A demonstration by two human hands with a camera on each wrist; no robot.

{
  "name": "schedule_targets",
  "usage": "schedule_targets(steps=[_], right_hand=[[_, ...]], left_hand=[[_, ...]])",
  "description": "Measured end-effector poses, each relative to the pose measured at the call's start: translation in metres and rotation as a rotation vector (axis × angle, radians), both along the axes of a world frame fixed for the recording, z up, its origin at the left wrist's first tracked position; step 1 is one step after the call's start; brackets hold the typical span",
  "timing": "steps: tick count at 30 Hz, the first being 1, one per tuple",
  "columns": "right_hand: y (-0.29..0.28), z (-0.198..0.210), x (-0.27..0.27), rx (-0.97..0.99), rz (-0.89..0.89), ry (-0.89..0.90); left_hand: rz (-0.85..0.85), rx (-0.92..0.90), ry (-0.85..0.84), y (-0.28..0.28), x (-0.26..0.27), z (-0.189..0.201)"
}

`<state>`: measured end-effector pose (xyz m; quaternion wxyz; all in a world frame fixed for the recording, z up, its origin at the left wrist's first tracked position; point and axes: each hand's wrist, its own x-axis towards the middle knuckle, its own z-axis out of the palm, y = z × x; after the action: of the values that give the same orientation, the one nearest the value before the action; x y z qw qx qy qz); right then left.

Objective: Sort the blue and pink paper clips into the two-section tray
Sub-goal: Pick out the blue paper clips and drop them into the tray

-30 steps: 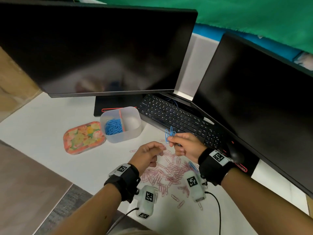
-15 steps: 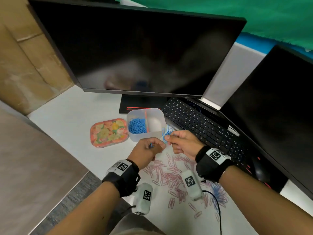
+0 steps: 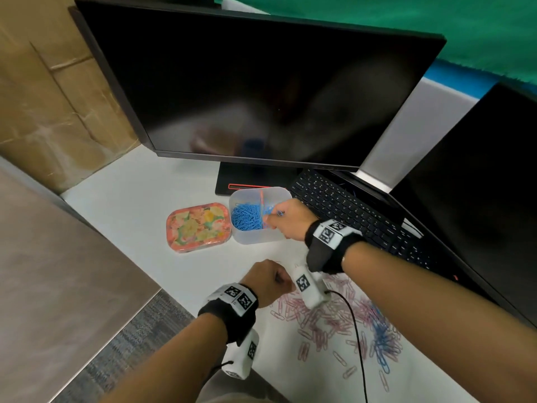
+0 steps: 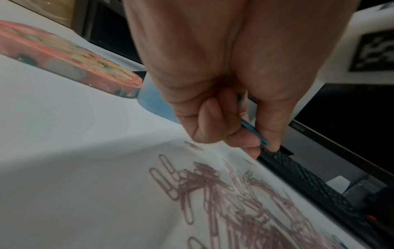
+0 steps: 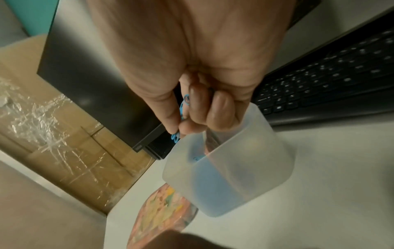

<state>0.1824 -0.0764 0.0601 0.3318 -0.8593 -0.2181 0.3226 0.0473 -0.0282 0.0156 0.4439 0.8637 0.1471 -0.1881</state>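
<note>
Behind the two-section tray (image 3: pixel 263 238) stands a dark monitor (image 3: pixel 261 91), a black keyboard (image 3: pixel 357 212) to the tray's right, a floral tin (image 3: pixel 197 226) touching its left wall, and pink paper clips (image 3: pixel 316 318) scattered in front. Over the tray, the right hand (image 3: pixel 290 218) is curled, pinching blue paper clips (image 5: pixel 183 107) — the head view shows a blue heap in the left section. Only the left wrist view shows the fisted left hand (image 4: pixel 224 107) pinching one blue clip (image 4: pixel 253 132); no writing is legible.
</note>
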Motion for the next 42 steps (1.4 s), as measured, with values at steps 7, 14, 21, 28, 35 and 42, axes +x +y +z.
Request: schedule_targets(steps=[7,14,21,28,35,42], right_hand=[[0.035,0.009,0.009,-0.192,0.155,-0.095],[0.056,0.014,0.010,-0.351,0.176,-0.110],[0.057,0.020,0.014,-0.192,0.037,0.101],[0.003,0.041,0.031,0.064,-0.201,0.164],[-0.104,0.025,0.025,0.116,-0.346,0.176],[-0.206,-0.012,-0.017,-0.122,-0.290,-0.008]], left_hand=[[0.215,-0.187,-0.005,0.022,-0.003,0.013],[0.682,-0.482,0.012,0.062,0.002,0.036],[0.855,-0.677,0.036,0.081,0.022,0.046],[0.876,-0.525,0.053,0.089,0.052,0.055],[0.680,-0.174,0.079,0.091,0.073,0.056],[0.204,0.089,-0.208,0.016,0.063,0.045]])
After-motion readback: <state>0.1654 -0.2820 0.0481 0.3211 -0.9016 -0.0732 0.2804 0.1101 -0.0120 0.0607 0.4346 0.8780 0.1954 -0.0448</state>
